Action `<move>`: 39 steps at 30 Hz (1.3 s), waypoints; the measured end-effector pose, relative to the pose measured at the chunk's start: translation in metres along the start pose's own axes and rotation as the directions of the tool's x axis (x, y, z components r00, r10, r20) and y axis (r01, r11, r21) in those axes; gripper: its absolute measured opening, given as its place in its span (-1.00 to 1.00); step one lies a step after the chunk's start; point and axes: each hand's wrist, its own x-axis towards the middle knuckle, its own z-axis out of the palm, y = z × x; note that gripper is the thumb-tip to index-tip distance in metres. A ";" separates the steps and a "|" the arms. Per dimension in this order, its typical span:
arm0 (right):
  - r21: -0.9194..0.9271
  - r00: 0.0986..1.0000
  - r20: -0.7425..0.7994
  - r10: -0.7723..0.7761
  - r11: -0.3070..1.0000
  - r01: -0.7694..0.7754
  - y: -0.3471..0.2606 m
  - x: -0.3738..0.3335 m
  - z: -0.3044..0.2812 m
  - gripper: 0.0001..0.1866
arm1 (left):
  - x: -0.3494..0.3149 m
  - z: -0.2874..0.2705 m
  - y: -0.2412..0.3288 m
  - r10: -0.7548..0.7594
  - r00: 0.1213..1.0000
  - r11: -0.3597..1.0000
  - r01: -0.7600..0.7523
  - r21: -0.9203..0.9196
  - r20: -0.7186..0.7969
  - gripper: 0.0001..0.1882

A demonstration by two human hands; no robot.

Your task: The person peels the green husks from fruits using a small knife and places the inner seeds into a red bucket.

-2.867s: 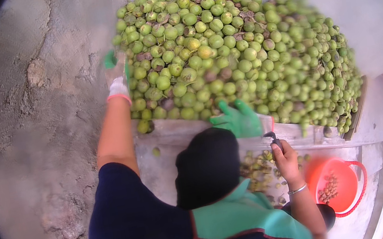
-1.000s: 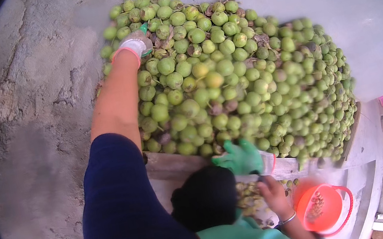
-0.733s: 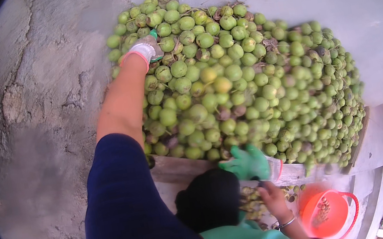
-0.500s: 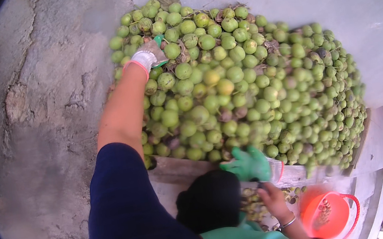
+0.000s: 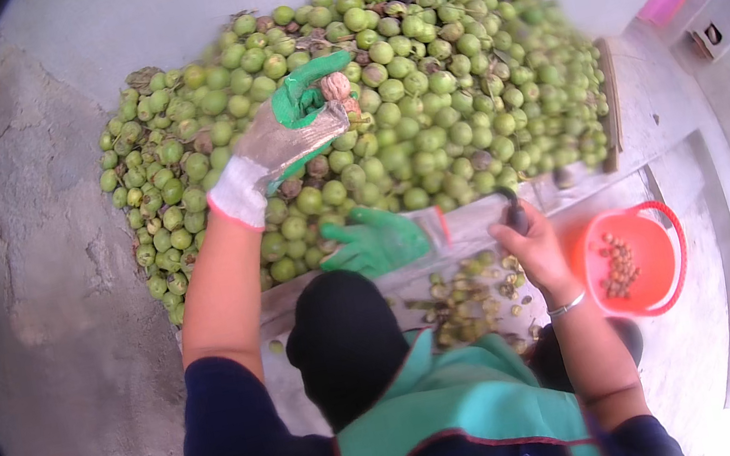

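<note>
My left hand [image 5: 293,134], in a green-and-white work glove, is raised over the heap of green-husked walnuts [image 5: 408,139]. Its thumb and fingers are closed on a bare brown walnut [image 5: 336,87], and a second brown nut seems to sit just below it. My bare right hand [image 5: 531,248] grips a small black-handled knife [image 5: 515,214] near the ledge; its blade looks short and curved but is blurred. Between my hands, an unworn green glove [image 5: 377,241] lies on the ledge [image 5: 470,220] at the heap's front.
To the right stands an orange-red bucket [image 5: 650,286] with brown walnuts in it. Cut husks [image 5: 469,302] lie on the floor below the ledge. A rough grey wall [image 5: 60,308] rises on the left, and a wooden board [image 5: 610,105] edges the heap's right side.
My left hand has come back from the heap's far left side and now shows a brown walnut in its grip. The right hand keeps the knife. The whole view has shifted.
</note>
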 end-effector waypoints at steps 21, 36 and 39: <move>0.256 0.957 -0.244 0.155 0.962 -0.090 0.060 -0.112 -0.220 -0.65 | -0.022 0.376 -0.065 0.194 0.893 0.700 -0.416 0.580 0.406 -0.47; 0.032 0.978 -0.201 -0.053 0.998 0.061 0.054 -0.073 -0.162 -0.80 | -0.017 0.342 -0.086 -0.300 0.945 0.947 0.311 -0.081 0.127 -0.46; -0.318 0.894 -0.256 -0.369 0.905 0.283 0.066 -0.065 -0.141 -0.76 | -0.026 0.341 -0.101 -0.440 0.880 0.896 0.444 0.020 0.180 -0.51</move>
